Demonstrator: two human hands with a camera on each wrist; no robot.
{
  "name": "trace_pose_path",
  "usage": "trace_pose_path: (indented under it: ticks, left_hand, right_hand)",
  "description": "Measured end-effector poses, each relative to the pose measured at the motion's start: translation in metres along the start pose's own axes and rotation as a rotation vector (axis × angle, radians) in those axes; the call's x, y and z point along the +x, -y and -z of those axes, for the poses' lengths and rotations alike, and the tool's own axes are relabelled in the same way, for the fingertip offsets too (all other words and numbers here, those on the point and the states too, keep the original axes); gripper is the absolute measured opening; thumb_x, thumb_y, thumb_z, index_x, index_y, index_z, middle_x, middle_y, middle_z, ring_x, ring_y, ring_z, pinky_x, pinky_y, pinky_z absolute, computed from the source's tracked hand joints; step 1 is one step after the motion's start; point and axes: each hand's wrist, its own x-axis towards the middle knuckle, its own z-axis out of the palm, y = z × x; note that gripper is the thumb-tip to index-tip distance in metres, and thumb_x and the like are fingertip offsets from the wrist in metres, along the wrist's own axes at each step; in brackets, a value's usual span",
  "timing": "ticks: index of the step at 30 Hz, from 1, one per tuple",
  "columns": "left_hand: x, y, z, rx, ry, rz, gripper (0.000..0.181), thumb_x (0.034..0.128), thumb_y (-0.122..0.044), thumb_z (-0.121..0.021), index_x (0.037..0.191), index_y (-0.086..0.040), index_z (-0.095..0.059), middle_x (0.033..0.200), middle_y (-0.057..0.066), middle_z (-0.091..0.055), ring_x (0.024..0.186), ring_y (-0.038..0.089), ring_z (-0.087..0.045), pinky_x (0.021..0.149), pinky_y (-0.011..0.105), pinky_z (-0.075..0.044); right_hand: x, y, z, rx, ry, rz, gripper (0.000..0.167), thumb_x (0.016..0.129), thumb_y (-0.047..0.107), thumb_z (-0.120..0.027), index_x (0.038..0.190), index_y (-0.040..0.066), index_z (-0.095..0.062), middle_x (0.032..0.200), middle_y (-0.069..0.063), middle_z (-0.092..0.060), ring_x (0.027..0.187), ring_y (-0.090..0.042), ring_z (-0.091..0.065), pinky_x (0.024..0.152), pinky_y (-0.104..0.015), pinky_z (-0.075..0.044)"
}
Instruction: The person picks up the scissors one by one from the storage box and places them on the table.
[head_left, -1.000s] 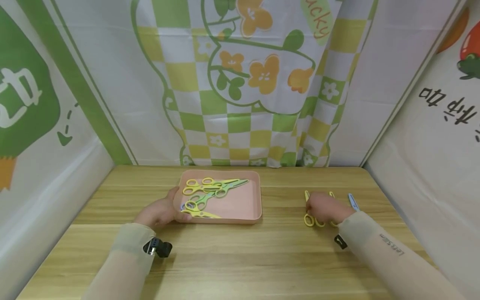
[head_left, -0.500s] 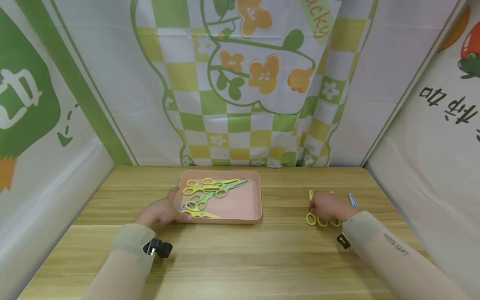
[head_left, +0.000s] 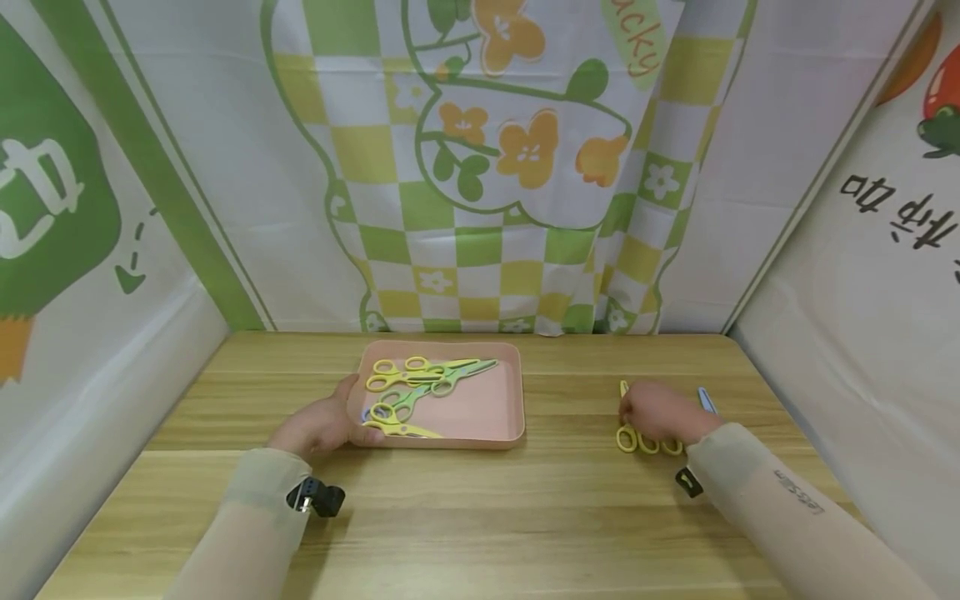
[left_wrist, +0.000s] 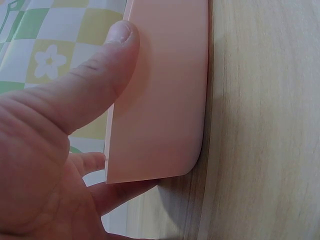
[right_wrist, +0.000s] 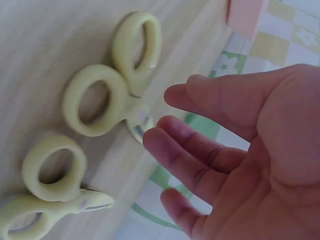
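Observation:
A pink tray (head_left: 480, 442) sits on the table with several yellow and green scissors (head_left: 401, 392) piled in its left half. My left hand (head_left: 322, 423) holds the tray's near left corner; in the left wrist view the thumb (left_wrist: 107, 70) lies along one wall and the other fingers are partly hidden by the tray. At the right, my right hand (head_left: 660, 410) is over a pair of yellow scissors (right_wrist: 97, 100). Its fingertips are at the blades, which they partly hide, and the fingers are not wrapped round them. A second yellow pair (right_wrist: 55, 170) lies beside it.
Light blue scissors (head_left: 707, 400) lie to the right of my right hand, partly behind the wrist. A checkered green and yellow curtain (head_left: 495, 275) hangs at the table's back edge. White printed walls stand at both sides.
My right hand has shifted a little to the right, and the yellow scissors under it have slid slightly the same way. The left hand and tray have stayed in place.

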Motion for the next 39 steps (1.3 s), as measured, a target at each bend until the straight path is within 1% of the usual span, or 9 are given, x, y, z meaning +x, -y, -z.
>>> trace_pose_path:
  ticks: [6, 8, 11, 13, 17, 22, 26, 34, 39]
  left_hand:
    - [-0.001, -0.001, 0.000, 0.008, -0.002, 0.007, 0.126, 0.0745, -0.029, -0.090, 0.156, 0.002, 0.001, 0.146, 0.043, -0.028, 0.125, 0.051, -0.039, 0.107, 0.063, -0.026]
    - [-0.001, -0.001, 0.000, 0.018, -0.006, 0.005, 0.126, 0.0741, -0.030, -0.090, 0.156, 0.002, 0.000, 0.144, 0.043, -0.030, 0.122, 0.049, -0.041, 0.106, 0.062, -0.027]
    - [0.000, 0.000, 0.000, 0.029, -0.010, 0.001, 0.126, 0.0738, -0.031, -0.090, 0.156, 0.003, -0.001, 0.143, 0.043, -0.033, 0.119, 0.047, -0.044, 0.105, 0.062, -0.028]
    - [0.000, 0.001, 0.001, 0.032, -0.011, -0.004, 0.126, 0.0738, -0.031, -0.090, 0.156, 0.003, -0.001, 0.143, 0.043, -0.033, 0.119, 0.047, -0.044, 0.105, 0.062, -0.029]
    - [0.000, 0.001, 0.000, 0.024, -0.009, 0.001, 0.127, 0.0735, -0.032, -0.090, 0.156, 0.002, -0.001, 0.144, 0.043, -0.032, 0.121, 0.048, -0.043, 0.106, 0.062, -0.028]
    - [0.001, 0.000, 0.000, 0.019, -0.006, 0.020, 0.128, 0.0729, -0.033, -0.091, 0.157, 0.000, 0.000, 0.145, 0.043, -0.030, 0.123, 0.050, -0.041, 0.106, 0.062, -0.027]
    - [0.002, -0.001, -0.001, 0.034, -0.007, 0.025, 0.129, 0.0727, -0.033, -0.091, 0.157, 0.000, 0.001, 0.146, 0.044, -0.028, 0.125, 0.051, -0.039, 0.107, 0.062, -0.026]
    - [0.001, 0.001, -0.001, -0.014, -0.010, 0.022, 0.129, 0.0713, -0.031, -0.092, 0.157, -0.001, -0.001, 0.145, 0.041, -0.032, 0.122, 0.047, -0.041, 0.107, 0.062, -0.026]
    - [0.002, 0.002, 0.000, 0.013, -0.005, 0.022, 0.128, 0.0731, -0.033, -0.090, 0.157, 0.000, 0.001, 0.147, 0.043, -0.027, 0.126, 0.052, -0.038, 0.108, 0.063, -0.024]
  right_hand:
    - [0.001, 0.011, 0.005, -0.015, 0.002, -0.029, 0.023, 0.097, 0.011, -0.060, 0.077, 0.010, -0.071, 0.066, 0.002, -0.059, 0.057, -0.015, -0.052, 0.065, -0.042, -0.047]
    - [0.003, 0.020, 0.005, -0.001, 0.000, -0.050, 0.018, 0.098, 0.013, -0.059, 0.088, 0.007, -0.073, 0.074, -0.002, -0.065, 0.061, -0.017, -0.057, 0.069, -0.045, -0.049]
    - [0.011, 0.038, 0.001, -0.039, -0.061, -0.027, 0.025, 0.099, 0.016, -0.057, 0.111, 0.000, -0.072, 0.101, -0.012, -0.071, 0.087, -0.027, -0.068, 0.083, -0.051, -0.051]
    - [0.020, 0.053, -0.004, -0.070, -0.125, 0.028, 0.036, 0.099, 0.018, -0.057, 0.128, -0.002, -0.064, 0.121, -0.015, -0.066, 0.108, -0.032, -0.063, 0.093, -0.051, -0.047]
    - [0.035, 0.093, -0.014, -0.016, -0.182, 0.146, 0.048, 0.100, 0.024, -0.060, 0.139, -0.003, -0.054, 0.136, -0.019, -0.058, 0.125, -0.034, -0.053, 0.103, -0.048, -0.041]
    - [0.048, 0.148, -0.019, 0.115, -0.088, 0.226, 0.062, 0.103, 0.038, -0.055, 0.151, 0.002, -0.040, 0.150, -0.012, -0.046, 0.135, -0.025, -0.044, 0.109, -0.041, -0.036]
    - [0.060, 0.179, -0.023, 0.141, 0.006, 0.246, 0.071, 0.103, 0.051, -0.046, 0.156, 0.005, -0.032, 0.154, -0.008, -0.040, 0.138, -0.020, -0.039, 0.110, -0.037, -0.033]
    - [0.085, 0.207, -0.035, 0.183, 0.122, 0.249, 0.079, 0.101, 0.063, -0.035, 0.157, 0.007, -0.029, 0.153, -0.003, -0.042, 0.138, -0.016, -0.039, 0.111, -0.046, -0.030]
    - [0.093, 0.214, -0.038, 0.216, 0.158, 0.230, 0.074, 0.103, 0.060, -0.033, 0.155, 0.007, -0.035, 0.152, -0.004, -0.044, 0.136, -0.017, -0.041, 0.110, -0.038, -0.032]
